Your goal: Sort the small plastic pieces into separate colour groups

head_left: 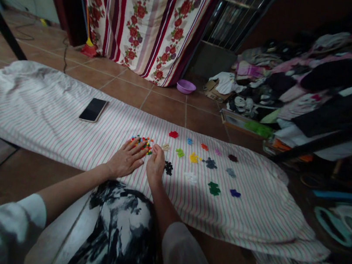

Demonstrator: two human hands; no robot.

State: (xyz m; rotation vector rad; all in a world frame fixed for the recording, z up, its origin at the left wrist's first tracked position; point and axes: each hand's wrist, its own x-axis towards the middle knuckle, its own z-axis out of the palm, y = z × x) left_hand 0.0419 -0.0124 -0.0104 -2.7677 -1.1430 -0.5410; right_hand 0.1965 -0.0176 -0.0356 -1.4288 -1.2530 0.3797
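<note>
a tiled room holds a floral striped curtain (147,13) at the far side and a heaped pile of clothes (269,80) at the far right, with a purple plastic basin (186,86) on the floor between them. across the middle lies a long striped sheet (49,117), soft and creased, with a smartphone (93,110) on its left part. on the sheet, a mixed heap of small coloured plastic pieces (141,143) sits at the left end of a scatter of single-colour piles, among them a red pile (173,134), a black pile (168,168), a yellow pile (193,157) and a green pile (214,189). the left hand (127,158) rests on the heap's near side, its fingers (138,148) spread and slightly curved, not clenched. the right hand (155,164) sits just beside the heap, its fingers (160,151) bunched, though whether they pinch a piece i cannot tell. the risks seem small but real: a tug on the soft sheet could slide the piles together, a careless wrist could brush the nearby black pile, and dim light could make dark colours hard to tell apart.
</note>
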